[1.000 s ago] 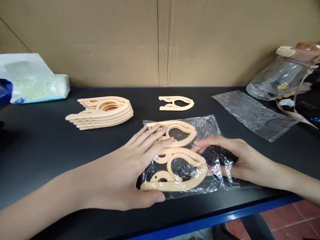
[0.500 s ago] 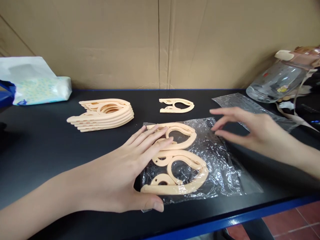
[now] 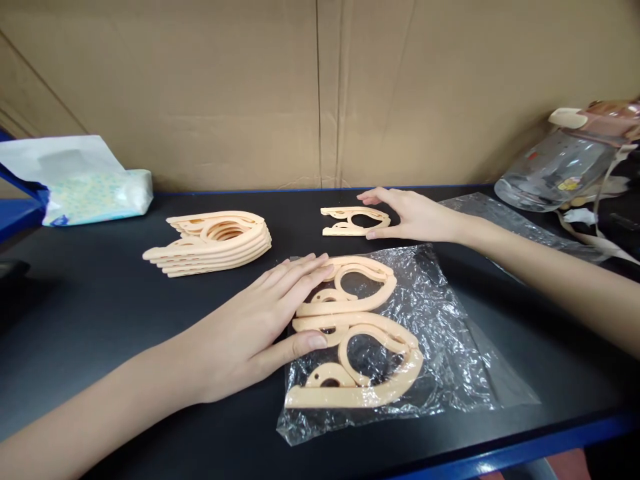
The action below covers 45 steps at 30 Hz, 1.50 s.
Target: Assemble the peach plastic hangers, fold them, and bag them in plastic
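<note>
Two peach folding hangers, a farther one (image 3: 385, 290) and a nearer one (image 3: 370, 398), lie side by side in a clear plastic bag (image 3: 445, 333). My left hand (image 3: 265, 327) rests flat on the bag's left side, fingers stretched over the farther hanger and thumb over the nearer one. Beyond the bag, a single folded hanger (image 3: 345, 233) lies on the table. At its rounded right end is my right hand (image 3: 407, 215), fingers apart, thumb by the near edge and the other fingers past the far edge. Whether it touches the hanger I cannot tell.
A stack of several folded hangers (image 3: 225, 257) lies at left, with a tissue pack (image 3: 100, 197) behind it. Another clear bag (image 3: 520, 223) lies at right beside a water bottle (image 3: 555, 167). Cardboard (image 3: 225, 93) stands behind the black table (image 3: 100, 300).
My right hand has moved left and away from me, from beside the bag to the single hanger. My left hand stays on the bag, its thumb shifted up onto the nearer hanger.
</note>
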Available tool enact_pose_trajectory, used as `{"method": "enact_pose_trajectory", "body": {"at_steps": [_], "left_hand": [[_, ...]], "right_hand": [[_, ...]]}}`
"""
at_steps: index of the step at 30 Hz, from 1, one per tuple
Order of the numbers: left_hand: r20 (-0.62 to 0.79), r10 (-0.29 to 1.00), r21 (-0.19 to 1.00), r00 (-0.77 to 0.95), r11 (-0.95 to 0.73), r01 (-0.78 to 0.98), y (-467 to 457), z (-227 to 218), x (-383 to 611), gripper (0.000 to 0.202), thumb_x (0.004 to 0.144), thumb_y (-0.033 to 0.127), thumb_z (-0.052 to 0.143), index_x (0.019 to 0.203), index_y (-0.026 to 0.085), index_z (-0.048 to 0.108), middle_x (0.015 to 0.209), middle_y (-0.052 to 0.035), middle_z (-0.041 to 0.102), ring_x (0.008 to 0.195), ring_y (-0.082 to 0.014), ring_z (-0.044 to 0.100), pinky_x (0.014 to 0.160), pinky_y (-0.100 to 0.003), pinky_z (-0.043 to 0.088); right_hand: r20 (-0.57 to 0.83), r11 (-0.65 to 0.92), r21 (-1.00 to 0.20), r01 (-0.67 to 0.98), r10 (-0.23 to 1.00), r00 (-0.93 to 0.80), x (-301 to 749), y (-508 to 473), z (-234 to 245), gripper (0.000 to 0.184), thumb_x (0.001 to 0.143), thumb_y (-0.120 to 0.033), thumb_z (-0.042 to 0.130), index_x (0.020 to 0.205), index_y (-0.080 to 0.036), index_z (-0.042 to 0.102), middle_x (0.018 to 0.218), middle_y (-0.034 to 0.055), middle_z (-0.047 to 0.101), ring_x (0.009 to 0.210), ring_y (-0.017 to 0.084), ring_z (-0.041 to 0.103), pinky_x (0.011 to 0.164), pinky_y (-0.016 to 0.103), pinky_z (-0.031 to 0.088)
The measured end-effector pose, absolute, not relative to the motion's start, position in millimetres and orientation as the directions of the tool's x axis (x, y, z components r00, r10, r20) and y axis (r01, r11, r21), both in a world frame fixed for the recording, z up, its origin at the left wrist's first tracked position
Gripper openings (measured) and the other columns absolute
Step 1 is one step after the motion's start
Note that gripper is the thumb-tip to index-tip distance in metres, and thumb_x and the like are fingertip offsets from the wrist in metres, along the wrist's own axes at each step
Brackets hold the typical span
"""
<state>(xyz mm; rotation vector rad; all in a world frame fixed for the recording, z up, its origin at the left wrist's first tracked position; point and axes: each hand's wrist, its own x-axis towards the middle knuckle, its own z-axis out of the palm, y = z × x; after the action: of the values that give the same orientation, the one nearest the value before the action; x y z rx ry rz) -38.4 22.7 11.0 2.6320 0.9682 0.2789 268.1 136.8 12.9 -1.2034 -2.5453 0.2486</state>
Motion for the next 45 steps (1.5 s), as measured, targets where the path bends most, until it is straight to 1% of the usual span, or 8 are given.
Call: {"method": "enact_pose_trajectory", "body": {"at_steps": [4,12,18,24,30,34,40,45], "left_hand": [[0.065,0.664,0.351,0.745,-0.714,0.606,24,12,-39,0.064,0.101,0.057,0.034,0.155,0.025,0.023,0.162,-0.0057,0.028,0.149,-0.0278,0.024,0.122,-0.047,0.024],[0.070,0.660,0.346,0.748,-0.720,0.602,24,10,-39,0.062,0.101,0.056,0.035,0.154,0.026,0.025,0.162,-0.0043,0.029,0.149,-0.0270,0.025,0.122,-0.046,0.025],[0.030,0.639,0.331,0.768,-0.732,0.596,28,9,-43,0.067,0.100,0.055,0.040,0.156,0.026,0.019,0.164,-0.0047,0.023,0.150,-0.0286,0.022,0.121,-0.047,0.026],[0.066,0.670,0.353,0.740,-0.709,0.610,24,9,-40,0.065,0.099,0.058,0.038,0.155,0.028,0.024,0.163,-0.0042,0.026,0.149,-0.0284,0.025,0.121,-0.047,0.026],[0.071,0.651,0.342,0.755,-0.727,0.595,24,8,-39,0.065,0.099,0.058,0.038,0.155,0.027,0.024,0.163,-0.0040,0.026,0.149,-0.0280,0.025,0.121,-0.046,0.026],[0.061,0.656,0.337,0.752,-0.723,0.604,24,8,-39,0.066,0.099,0.058,0.039,0.155,0.028,0.023,0.164,-0.0035,0.024,0.150,-0.0278,0.023,0.122,-0.046,0.025],[0.065,0.674,0.332,0.735,-0.710,0.621,22,8,-38,0.067,0.098,0.060,0.038,0.155,0.028,0.024,0.163,-0.0029,0.025,0.149,-0.0282,0.024,0.122,-0.046,0.025],[0.052,0.652,0.316,0.757,-0.730,0.606,24,7,-39,0.069,0.097,0.060,0.042,0.156,0.030,0.021,0.164,-0.0022,0.022,0.150,-0.0297,0.023,0.121,-0.047,0.026]], "right_hand": [[0.205,0.589,-0.336,0.735,0.808,-0.553,266,134,13,0.074,0.076,-0.051,0.069,0.136,-0.014,0.047,0.118,0.0141,0.068,0.106,0.031,0.065,0.095,0.049,0.049],[0.277,0.480,-0.392,0.784,0.875,-0.398,304,106,17,0.070,0.068,-0.045,0.074,0.126,-0.016,0.048,0.108,0.0115,0.069,0.099,0.029,0.067,0.091,0.049,0.051],[0.297,0.341,-0.399,0.851,0.926,-0.231,339,56,32,0.066,0.074,-0.049,0.070,0.126,-0.020,0.043,0.115,0.0157,0.068,0.112,0.031,0.063,0.097,0.047,0.047],[0.416,0.380,-0.424,0.822,0.888,-0.196,365,0,31,0.059,0.072,-0.047,0.075,0.120,-0.027,0.046,0.112,0.0100,0.067,0.107,0.028,0.066,0.100,0.045,0.050],[0.345,0.349,-0.265,0.899,0.905,-0.249,372,-37,12,0.059,0.073,-0.052,0.072,0.123,-0.034,0.049,0.119,0.0083,0.067,0.106,0.034,0.068,0.087,0.050,0.057],[0.259,0.355,-0.296,0.887,0.923,-0.283,365,-44,0,0.059,0.078,-0.049,0.070,0.129,-0.037,0.044,0.124,0.0059,0.066,0.110,0.031,0.067,0.090,0.044,0.059],[0.150,0.375,-0.305,0.876,0.927,-0.345,364,-37,-3,0.074,0.077,-0.051,0.071,0.142,-0.040,0.037,0.141,0.0074,0.057,0.127,0.035,0.056,0.102,0.051,0.053],[0.133,0.373,-0.302,0.877,0.928,-0.349,362,-37,1,0.069,0.078,-0.049,0.070,0.140,-0.042,0.039,0.137,0.0057,0.061,0.124,0.035,0.059,0.097,0.049,0.056]]}}
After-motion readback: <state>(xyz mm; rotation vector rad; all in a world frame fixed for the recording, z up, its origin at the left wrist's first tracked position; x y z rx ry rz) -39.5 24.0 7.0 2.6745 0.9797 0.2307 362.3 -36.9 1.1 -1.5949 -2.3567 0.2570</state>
